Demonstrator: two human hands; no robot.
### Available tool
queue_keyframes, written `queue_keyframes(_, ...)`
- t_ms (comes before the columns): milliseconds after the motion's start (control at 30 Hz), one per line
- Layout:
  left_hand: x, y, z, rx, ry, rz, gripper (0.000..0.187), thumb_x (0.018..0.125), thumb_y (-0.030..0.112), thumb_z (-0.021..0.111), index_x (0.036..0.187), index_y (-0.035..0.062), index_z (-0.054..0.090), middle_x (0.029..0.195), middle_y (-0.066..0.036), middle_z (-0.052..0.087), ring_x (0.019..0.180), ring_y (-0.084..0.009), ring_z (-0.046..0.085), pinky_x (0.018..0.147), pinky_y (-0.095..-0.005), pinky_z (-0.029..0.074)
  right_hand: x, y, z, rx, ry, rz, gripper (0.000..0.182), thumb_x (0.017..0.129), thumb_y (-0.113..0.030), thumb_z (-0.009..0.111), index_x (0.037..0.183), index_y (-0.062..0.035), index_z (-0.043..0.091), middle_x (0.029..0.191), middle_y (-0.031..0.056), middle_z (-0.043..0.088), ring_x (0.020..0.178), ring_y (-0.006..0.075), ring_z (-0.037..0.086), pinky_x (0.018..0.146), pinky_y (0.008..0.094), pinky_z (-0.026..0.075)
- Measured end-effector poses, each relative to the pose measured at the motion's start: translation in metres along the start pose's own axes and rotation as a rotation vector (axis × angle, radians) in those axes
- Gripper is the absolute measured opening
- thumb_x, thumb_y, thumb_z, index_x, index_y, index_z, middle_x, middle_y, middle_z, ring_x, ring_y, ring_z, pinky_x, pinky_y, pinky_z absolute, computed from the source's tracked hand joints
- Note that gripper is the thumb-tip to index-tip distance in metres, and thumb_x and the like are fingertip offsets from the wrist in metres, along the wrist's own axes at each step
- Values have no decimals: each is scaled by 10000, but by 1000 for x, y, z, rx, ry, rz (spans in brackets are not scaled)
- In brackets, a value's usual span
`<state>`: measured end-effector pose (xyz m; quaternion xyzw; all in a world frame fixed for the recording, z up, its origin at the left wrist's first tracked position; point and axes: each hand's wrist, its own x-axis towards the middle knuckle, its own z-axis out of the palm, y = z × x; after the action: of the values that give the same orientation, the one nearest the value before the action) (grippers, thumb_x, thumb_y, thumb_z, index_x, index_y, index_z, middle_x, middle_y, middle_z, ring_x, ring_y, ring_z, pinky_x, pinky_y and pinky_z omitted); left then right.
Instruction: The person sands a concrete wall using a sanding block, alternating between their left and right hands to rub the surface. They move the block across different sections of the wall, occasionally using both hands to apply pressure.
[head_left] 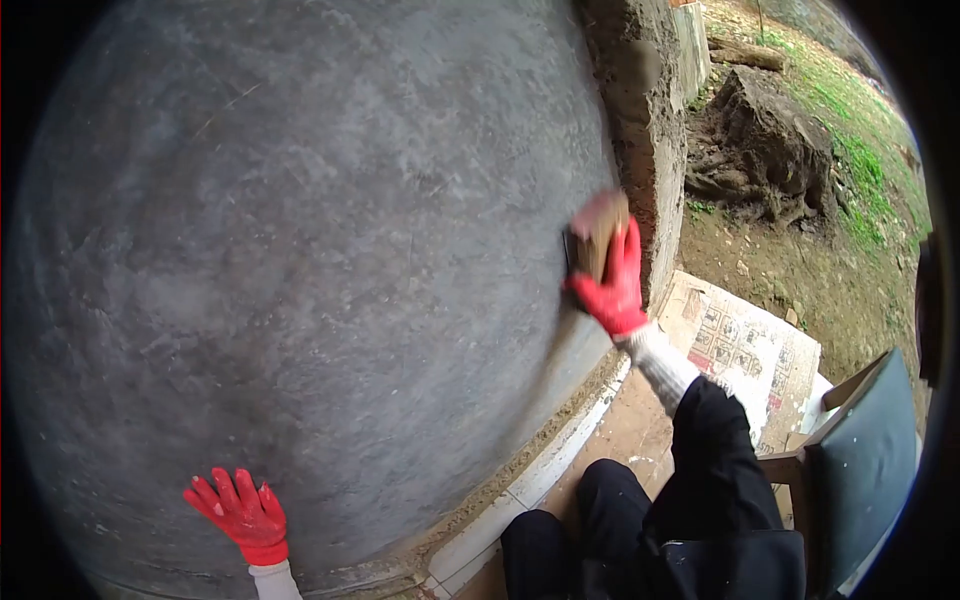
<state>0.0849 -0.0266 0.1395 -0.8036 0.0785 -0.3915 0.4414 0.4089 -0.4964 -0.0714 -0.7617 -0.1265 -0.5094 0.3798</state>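
A grey plastered wall (330, 260) with lighter streaks and small pale specks fills most of the view. My right hand (617, 285), in a red glove with a white knit cuff, grips a wooden block (596, 235) near the wall's right edge. The block is blurred and its dark face is turned to the wall. At lower left my left hand (243, 512), also red-gloved, has its fingers spread against the wall with nothing in it.
A rough concrete edge (668, 160) borders the wall on the right. White tiles (545, 470) run along its foot. Flattened cardboard (735, 340) lies on the floor, beside a dark padded chair (865, 470). Outside stand a tree stump (765, 145) and grass (860, 180).
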Motion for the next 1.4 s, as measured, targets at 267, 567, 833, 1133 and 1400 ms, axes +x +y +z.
queue_keyframes(267, 2, 0, -2, 11, 3, 8, 326, 949, 274, 456, 1108, 3, 545, 1352, -199, 426, 1338, -527, 262, 1077, -701, 206, 174, -70, -30, 76, 149, -153, 851, 669, -251, 819, 1367, 29, 421, 1413, 326, 359, 1229, 465, 463, 1011, 460, 421)
queue_keyframes(567, 2, 0, 1, -1, 33, -2, 326, 943, 278, 465, 1116, 15, 549, 1358, -190, 422, 1348, -516, 259, 1082, -705, 197, 13, -7, 7, 44, 69, -70, 1066, 635, -300, 835, 1485, -62, 238, 1446, 380, 250, 1288, 541, 371, 1055, 516, 379)
queue_keyframes(833, 1, -2, 1, -28, 27, 19, 398, 940, 223, 498, 1276, 9, 492, 1490, -182, 352, 1384, -508, 237, 1121, -673, 167, 127, -41, -22, 66, 106, -229, 932, 638, -253, 838, 1395, 47, 385, 1432, 386, 302, 1297, 512, 390, 1049, 500, 385)
queue_keyframes(1133, 2, -1, 1, -14, 31, 12, 377, 937, 229, 490, 1242, 8, 510, 1459, -191, 378, 1377, -503, 249, 1118, -672, 171, 148, -61, -14, 64, 265, -121, 784, 668, -272, 787, 1320, 14, 459, 1355, 346, 401, 1128, 491, 514, 950, 489, 458)
queue_keyframes(1400, 0, 0, 0, -17, -5, -35, 320, 946, 314, 469, 1110, 59, 574, 1361, -162, 437, 1356, -488, 270, 1098, -691, 183, -28, -21, -1, 63, -13, -40, 1047, 663, -274, 824, 1480, -17, 222, 1411, 383, 276, 1222, 561, 413, 1010, 541, 401)
